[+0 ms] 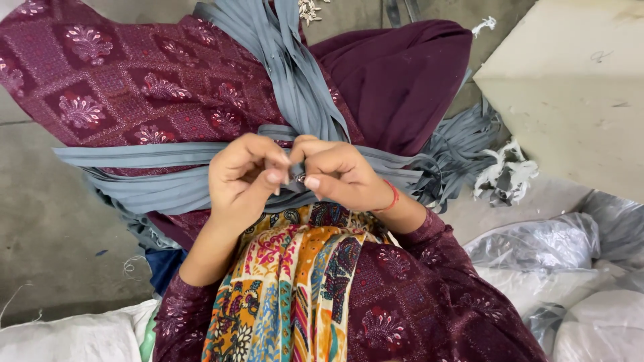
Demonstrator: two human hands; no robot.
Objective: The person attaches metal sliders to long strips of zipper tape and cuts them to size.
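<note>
1. Concrete floor (47,221) lies under the seated person's lap, draped with grey zipper tape (168,175).
2. Left hand (245,175) and right hand (339,173) meet above the lap; each grip pinches a small metal slider (300,178) on the tape.
3. White sacks (590,322) sit nearby.

Grey concrete floor (47,221), cream foam block (570,87), white sacks (67,338).

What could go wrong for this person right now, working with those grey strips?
1. Both hands, left hand and right hand, pinch a small metal piece; it might slip and vanish into the patterned cloth.
2. The grey strips lie in loose heaps across the lap and could tangle.
</note>
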